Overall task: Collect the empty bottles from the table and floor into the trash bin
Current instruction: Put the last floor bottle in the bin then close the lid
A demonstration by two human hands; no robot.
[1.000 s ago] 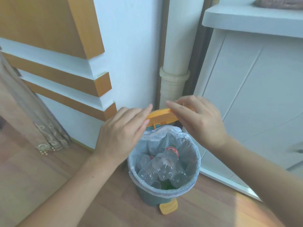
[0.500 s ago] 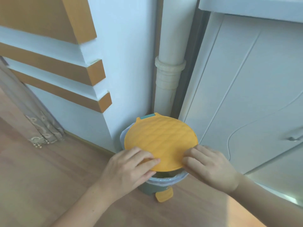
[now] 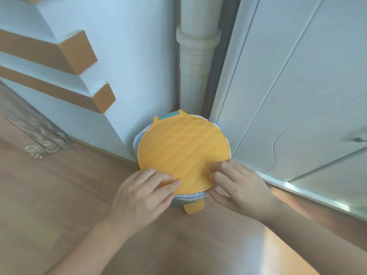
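The trash bin (image 3: 179,202) stood on the wooden floor (image 3: 59,195) in the corner, just beside the white pipe (image 3: 195,62) and the white cabinet door (image 3: 297,96), with its orange lid (image 3: 183,153) lying flat across the top. Both hands rested on the near edge of the lid. The left hand (image 3: 143,197) lay with its fingers spread loosely on top, open rather than gripping. The right hand (image 3: 240,187) had its fingers curled on the upper surface and its thumb under the rim, so it pinched the lid's edge lightly. That placement seemed meant to press the lid down evenly on the side away from the teal hinge (image 3: 168,116), where a push seats it best. A strip of pale bin liner (image 3: 187,196) showed under the rim, and the orange foot pedal (image 3: 193,207) stuck out at the base, untouched. No bottles could be seen; with the lid closed, whether they lay inside could not be told. Judging by the shut bin, the collecting looked close to finished.
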